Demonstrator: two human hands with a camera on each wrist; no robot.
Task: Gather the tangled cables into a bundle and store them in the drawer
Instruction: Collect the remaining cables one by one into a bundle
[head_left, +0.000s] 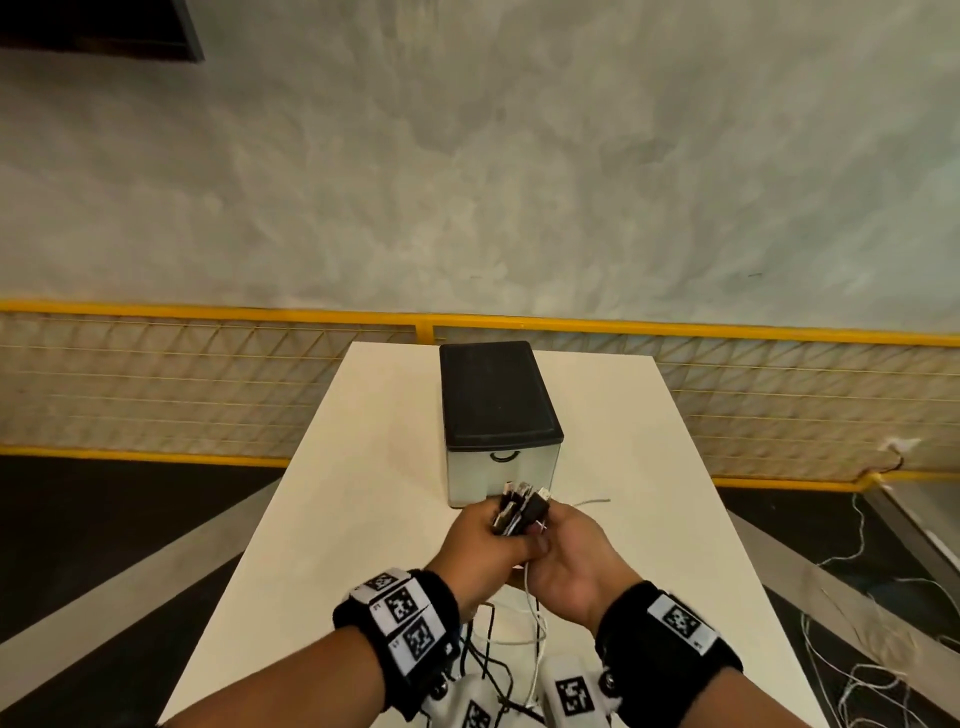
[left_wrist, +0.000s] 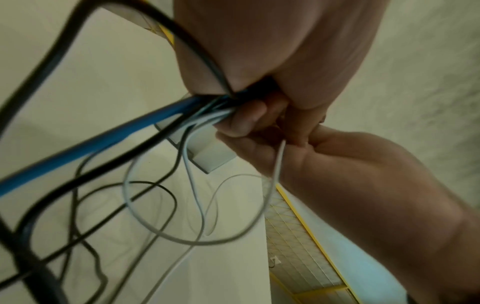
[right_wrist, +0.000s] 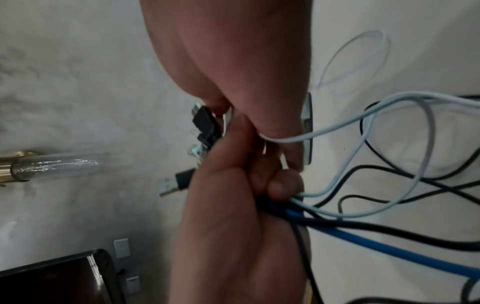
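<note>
— Over the near middle of the desk (head_left: 332, 467), what are the hands doing?

— Both are working at one clump. The left hand (head_left: 485, 538) is clenching its grip around the cables (head_left: 519, 512), with the plug ends sticking up out of the fist. The right hand (head_left: 574, 551) is pressing against it from the right, its fingers curling round the same cables.

— Which cables are showing?

— From the left wrist view, a thick blue cable (left_wrist: 103, 142), several black cables (left_wrist: 46, 67) and thin white cables (left_wrist: 275, 174) are all running into the fist, and their loose lengths are hanging down in loops towards the desk. From the right wrist view, a black USB plug (right_wrist: 174, 183) is poking out past the left hand.

— And the drawer?

— The drawer unit (head_left: 498, 415) is standing just beyond the hands, towards the far end of the desk. Its drawer (head_left: 501, 473) is facing the person and sitting closed, with a dark curved handle (head_left: 503, 457). The cables are being held just in front of it, off the desk.

— Anything else?

— A yellow-framed mesh fence (head_left: 208, 384) is running behind the desk.
</note>
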